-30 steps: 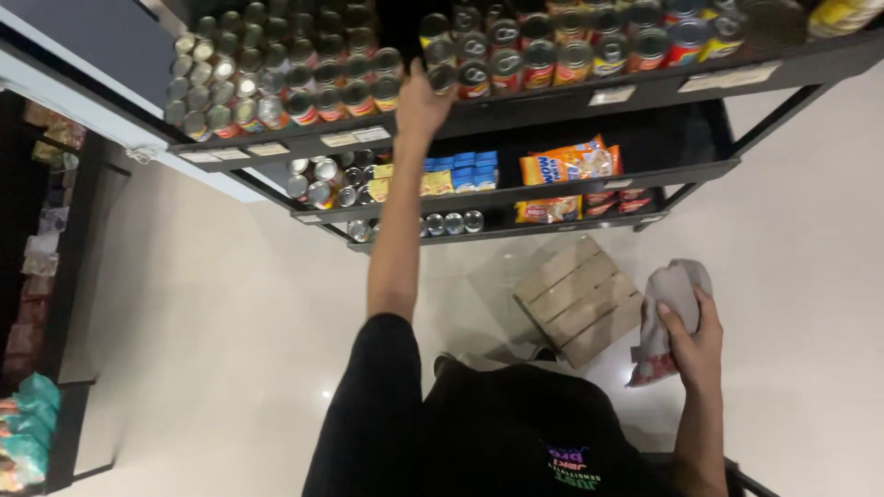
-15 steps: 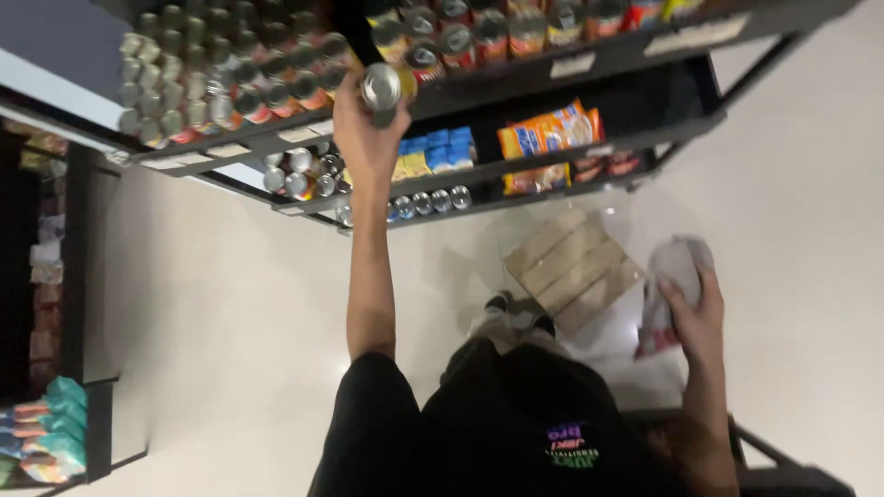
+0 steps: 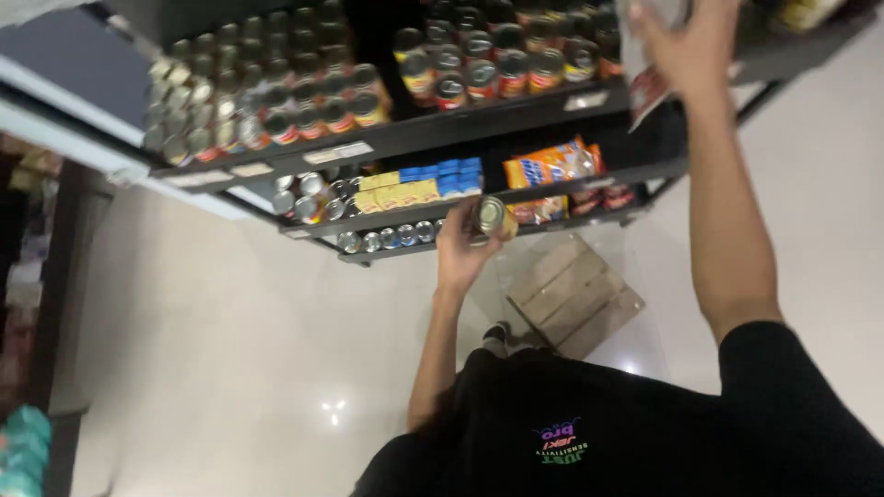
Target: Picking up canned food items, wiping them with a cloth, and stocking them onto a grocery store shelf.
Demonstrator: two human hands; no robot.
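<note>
My left hand [image 3: 463,247] holds a tin can [image 3: 492,215] with a silver lid, lowered in front of the bottom shelves. My right hand [image 3: 692,44] is raised at the top right, gripping a crinkled plastic bag [image 3: 642,87] with red print, up against the upper shelf [image 3: 433,129]. That black shelf carries rows of tin cans [image 3: 276,101], with more cans [image 3: 488,60] to the right. My black shirt fills the bottom of the view.
Lower shelves hold yellow and blue boxes [image 3: 425,184], orange packets [image 3: 551,166] and small cans [image 3: 382,239]. A wooden pallet [image 3: 571,294] lies on the pale glossy floor [image 3: 230,350]. Another rack with teal packs [image 3: 23,442] stands at the far left.
My left hand has come down from the top shelf with a can in it. My right hand has risen from waist level to the upper shelf with the bag.
</note>
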